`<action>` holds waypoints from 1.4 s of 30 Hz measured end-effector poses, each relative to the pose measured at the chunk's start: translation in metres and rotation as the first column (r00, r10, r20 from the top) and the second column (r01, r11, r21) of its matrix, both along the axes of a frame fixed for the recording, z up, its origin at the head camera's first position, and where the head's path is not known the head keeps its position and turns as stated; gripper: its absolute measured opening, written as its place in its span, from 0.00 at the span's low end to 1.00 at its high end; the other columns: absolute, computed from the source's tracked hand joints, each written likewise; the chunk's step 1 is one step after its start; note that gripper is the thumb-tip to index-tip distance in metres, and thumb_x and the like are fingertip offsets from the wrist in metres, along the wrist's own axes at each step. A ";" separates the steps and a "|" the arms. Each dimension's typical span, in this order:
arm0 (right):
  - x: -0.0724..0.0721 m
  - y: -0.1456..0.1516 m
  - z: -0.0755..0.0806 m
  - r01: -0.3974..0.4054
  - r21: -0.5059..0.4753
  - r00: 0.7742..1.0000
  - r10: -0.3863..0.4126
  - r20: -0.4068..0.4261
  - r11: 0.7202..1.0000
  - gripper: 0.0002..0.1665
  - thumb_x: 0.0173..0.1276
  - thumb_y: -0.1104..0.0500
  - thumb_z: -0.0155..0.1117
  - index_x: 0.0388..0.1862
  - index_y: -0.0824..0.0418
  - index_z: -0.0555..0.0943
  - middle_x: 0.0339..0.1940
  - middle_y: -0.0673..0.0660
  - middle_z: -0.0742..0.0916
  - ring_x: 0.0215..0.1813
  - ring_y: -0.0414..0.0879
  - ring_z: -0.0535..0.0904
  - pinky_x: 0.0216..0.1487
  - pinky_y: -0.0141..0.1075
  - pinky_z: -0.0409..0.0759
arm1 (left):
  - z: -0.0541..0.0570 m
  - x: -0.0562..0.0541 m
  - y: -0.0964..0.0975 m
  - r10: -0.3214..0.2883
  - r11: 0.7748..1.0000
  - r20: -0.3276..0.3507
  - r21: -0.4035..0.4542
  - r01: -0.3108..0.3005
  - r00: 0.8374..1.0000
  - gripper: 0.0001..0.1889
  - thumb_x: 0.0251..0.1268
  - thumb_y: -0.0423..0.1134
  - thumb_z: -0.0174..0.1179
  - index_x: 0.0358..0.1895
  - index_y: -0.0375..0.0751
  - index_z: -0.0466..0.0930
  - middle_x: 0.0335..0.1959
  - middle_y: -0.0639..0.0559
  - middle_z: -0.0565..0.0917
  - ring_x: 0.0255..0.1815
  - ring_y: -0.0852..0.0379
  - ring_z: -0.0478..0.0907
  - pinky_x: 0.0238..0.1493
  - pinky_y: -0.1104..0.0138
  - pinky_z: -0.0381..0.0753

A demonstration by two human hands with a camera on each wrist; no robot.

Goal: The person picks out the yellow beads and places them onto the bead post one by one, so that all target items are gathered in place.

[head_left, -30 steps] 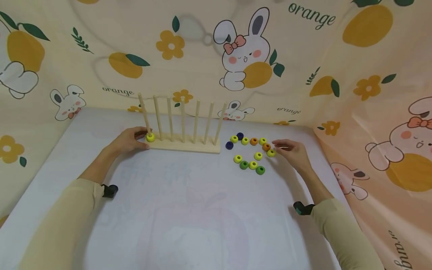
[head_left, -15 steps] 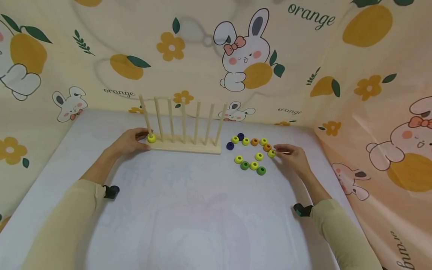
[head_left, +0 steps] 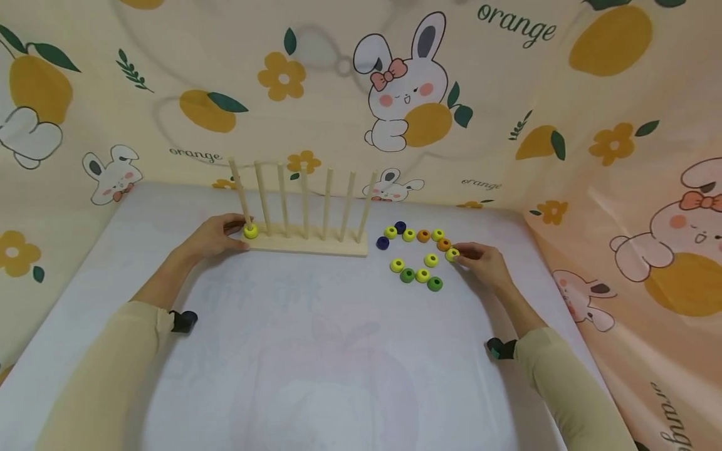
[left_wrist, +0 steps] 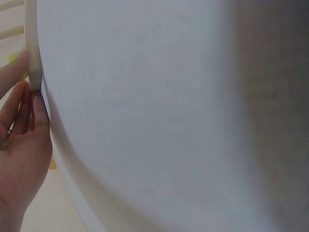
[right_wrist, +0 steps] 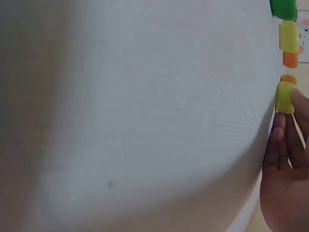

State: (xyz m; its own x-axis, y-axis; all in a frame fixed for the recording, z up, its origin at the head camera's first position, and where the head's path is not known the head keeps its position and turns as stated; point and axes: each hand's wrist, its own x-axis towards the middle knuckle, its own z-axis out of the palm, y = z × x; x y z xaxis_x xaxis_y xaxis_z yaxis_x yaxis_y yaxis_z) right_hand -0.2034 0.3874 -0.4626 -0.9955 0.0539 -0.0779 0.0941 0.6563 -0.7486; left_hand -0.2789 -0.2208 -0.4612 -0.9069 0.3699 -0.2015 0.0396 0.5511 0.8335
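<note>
A wooden peg rack [head_left: 310, 245] with several upright pegs stands at the back left of the table. One yellow bead [head_left: 251, 232] sits at the bottom of its leftmost peg. My left hand [head_left: 211, 238] grips the rack's left end, thumb in front; in the left wrist view the fingers lie against the end of the base [left_wrist: 34, 67]. On the right, my right hand [head_left: 486, 266] pinches a yellow bead [head_left: 451, 255] at the right end of a loose group. The right wrist view shows the thumb [right_wrist: 298, 102] on that bead, with the other fingers below it.
Loose beads lie right of the rack: dark blue ones [head_left: 383, 243], orange ones [head_left: 423, 235], green ones [head_left: 435, 284] and several more yellow ones [head_left: 431, 260]. A printed cloth [head_left: 327, 119] hangs behind the white table [head_left: 316, 351] and along its sides.
My right hand has moved slightly left and down, and its fingertips have closed on the rightmost yellow bead. My left hand stays at the rack's end.
</note>
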 end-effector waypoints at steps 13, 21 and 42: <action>0.002 -0.004 0.001 0.018 0.052 1.000 -0.018 0.001 0.998 0.22 0.69 0.54 0.68 0.58 0.61 0.82 0.56 0.61 0.85 0.57 0.54 0.78 0.57 0.40 0.78 | -0.003 -0.001 -0.003 -0.024 0.999 -0.020 0.037 0.025 1.000 0.39 0.58 0.28 0.70 0.72 0.25 0.60 0.72 0.32 0.65 0.75 0.38 0.59 0.75 0.53 0.60; 0.004 0.002 0.010 0.016 0.072 1.000 -0.015 -0.002 0.997 0.24 0.69 0.51 0.68 0.59 0.60 0.82 0.57 0.61 0.85 0.58 0.52 0.80 0.55 0.35 0.79 | 0.000 0.000 0.000 -0.019 0.999 -0.018 0.025 0.019 1.000 0.39 0.59 0.28 0.70 0.72 0.25 0.60 0.73 0.32 0.64 0.75 0.38 0.59 0.75 0.52 0.61; -0.009 -0.016 0.054 -0.028 0.014 0.981 0.030 -0.193 1.000 0.23 0.64 0.50 0.73 0.56 0.57 0.85 0.51 0.60 0.88 0.42 0.29 0.83 0.42 0.20 0.79 | -0.004 -0.003 -0.003 -0.014 1.000 -0.030 0.005 0.014 0.999 0.39 0.58 0.27 0.70 0.72 0.24 0.60 0.72 0.31 0.65 0.75 0.37 0.60 0.75 0.53 0.61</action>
